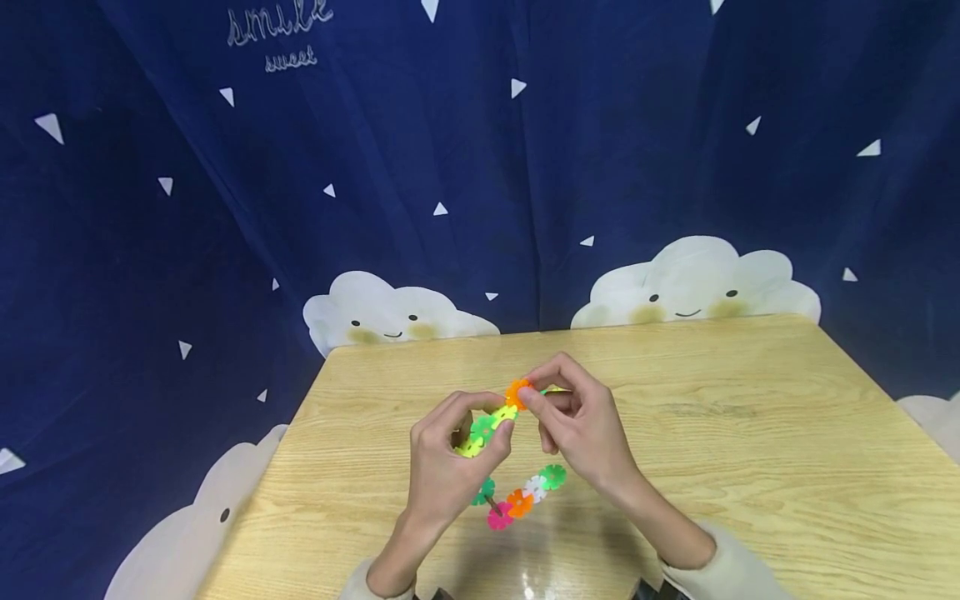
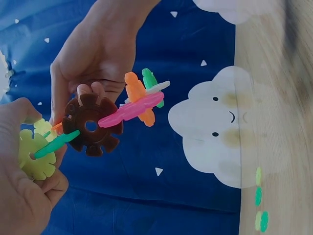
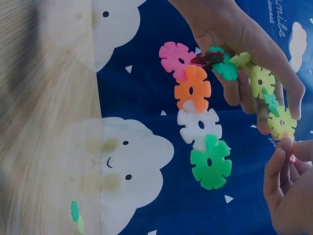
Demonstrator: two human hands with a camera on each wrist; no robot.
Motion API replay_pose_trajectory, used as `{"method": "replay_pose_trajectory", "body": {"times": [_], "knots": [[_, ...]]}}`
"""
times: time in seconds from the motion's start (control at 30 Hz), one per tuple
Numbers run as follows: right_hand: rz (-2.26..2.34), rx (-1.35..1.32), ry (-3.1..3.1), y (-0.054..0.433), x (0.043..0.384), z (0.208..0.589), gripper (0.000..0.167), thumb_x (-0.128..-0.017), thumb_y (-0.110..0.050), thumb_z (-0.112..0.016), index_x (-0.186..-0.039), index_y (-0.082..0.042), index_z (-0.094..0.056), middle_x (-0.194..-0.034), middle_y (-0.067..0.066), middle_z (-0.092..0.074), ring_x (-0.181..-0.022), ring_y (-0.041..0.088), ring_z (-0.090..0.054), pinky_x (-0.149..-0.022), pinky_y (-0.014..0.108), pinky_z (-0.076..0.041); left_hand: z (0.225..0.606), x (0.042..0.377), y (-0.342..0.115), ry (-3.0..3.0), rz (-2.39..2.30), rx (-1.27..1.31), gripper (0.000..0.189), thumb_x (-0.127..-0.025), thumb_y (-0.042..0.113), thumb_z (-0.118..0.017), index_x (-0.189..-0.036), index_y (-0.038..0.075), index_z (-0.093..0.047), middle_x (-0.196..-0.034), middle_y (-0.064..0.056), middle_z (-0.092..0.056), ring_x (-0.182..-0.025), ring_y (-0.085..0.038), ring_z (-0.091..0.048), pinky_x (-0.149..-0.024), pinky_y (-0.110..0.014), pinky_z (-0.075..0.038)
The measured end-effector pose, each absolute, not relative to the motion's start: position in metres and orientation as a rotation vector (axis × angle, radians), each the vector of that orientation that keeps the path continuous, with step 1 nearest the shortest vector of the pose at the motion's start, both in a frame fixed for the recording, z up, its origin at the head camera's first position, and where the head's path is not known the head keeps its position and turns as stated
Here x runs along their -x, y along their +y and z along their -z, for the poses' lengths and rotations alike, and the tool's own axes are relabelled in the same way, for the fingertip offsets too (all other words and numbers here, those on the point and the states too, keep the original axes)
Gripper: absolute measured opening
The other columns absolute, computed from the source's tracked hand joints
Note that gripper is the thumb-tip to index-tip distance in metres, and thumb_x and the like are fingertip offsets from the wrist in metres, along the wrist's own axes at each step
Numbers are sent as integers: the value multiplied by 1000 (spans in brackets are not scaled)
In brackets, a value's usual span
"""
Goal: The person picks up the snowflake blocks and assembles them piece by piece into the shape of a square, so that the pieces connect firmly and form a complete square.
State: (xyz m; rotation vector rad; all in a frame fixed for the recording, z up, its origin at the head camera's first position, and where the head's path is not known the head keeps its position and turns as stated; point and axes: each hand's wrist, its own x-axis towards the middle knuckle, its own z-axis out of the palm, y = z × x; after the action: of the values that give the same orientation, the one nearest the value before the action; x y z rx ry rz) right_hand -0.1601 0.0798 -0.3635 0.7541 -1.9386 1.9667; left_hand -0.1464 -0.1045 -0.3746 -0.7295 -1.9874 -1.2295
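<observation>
Above the desk [image 1: 750,433], head view: the left hand [image 1: 448,454] narrowly pinches the disc chain [image 1: 482,428] by a yellow disc [image 1: 505,415], the right hand [image 1: 588,421] the orange disc [image 1: 515,394] at its end. Left wrist view: the brown disc [image 2: 93,143] hangs clear of the desk. Right wrist view: joint [image 3: 287,136] partly hidden; slots are best aligned squarely before pressing.

Before you stands a table with a flat, pale yellow-brown wood-grain top [image 1: 750,433]; note that the grain runs mainly from side to side. Toward its far edge, you will find small, flat, green and yellow plastic pieces [image 2: 264,222] lying directly on the surface (partly hidden in the head view). Soft shadows darken the near portion.
</observation>
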Motion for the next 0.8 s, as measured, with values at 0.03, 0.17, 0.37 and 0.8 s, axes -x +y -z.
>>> {"method": "replay_pose_trajectory", "body": {"times": [0.03, 0.17, 0.37, 0.8], "knots": [[-1961, -761, -1930, 79, 160, 364, 10, -98, -2, -69, -106, -5, -63, -89, 10, -69, -39, 18, -47, -38, 26, -41, 375, 146, -104, -1985, 1229, 729, 20, -85, 13, -81, -104, 15, -77, -81, 4, -65, -55, -6, -33, -48, -17, -27], [-1951, -769, -1897, 77, 159, 366, 8, -98, 1, -68, -102, -5, -63, -74, 8, -67, -38, 19, -46, -37, 26, -41, 376, 146, -104, -1978, 1239, 723, 19, -85, 12, -81, -103, 15, -77, -80, 5, -65, -55, -7, -33, -48, -18, -27], [-1982, -782, -1788, 69, 156, 369, 10, -97, 7, -67, -102, -2, -64, -59, 6, -58, -36, 19, -46, -34, 26, -39, 375, 145, -103, -1971, 1263, 701, 19, -84, 12, -81, -103, 14, -77, -74, 4, -60, -55, -4, -32, -46, -19, -27], [-2013, -870, -1740, 75, 161, 365, 14, -95, 11, -67, -105, 2, -62, -80, 12, -71, -41, 17, -52, -38, 28, -44, 375, 146, -102, -1986, 1255, 723, 17, -90, 15, -76, -107, 14, -75, -74, 4, -58, -56, -6, -34, -49, -20, -31]]}}
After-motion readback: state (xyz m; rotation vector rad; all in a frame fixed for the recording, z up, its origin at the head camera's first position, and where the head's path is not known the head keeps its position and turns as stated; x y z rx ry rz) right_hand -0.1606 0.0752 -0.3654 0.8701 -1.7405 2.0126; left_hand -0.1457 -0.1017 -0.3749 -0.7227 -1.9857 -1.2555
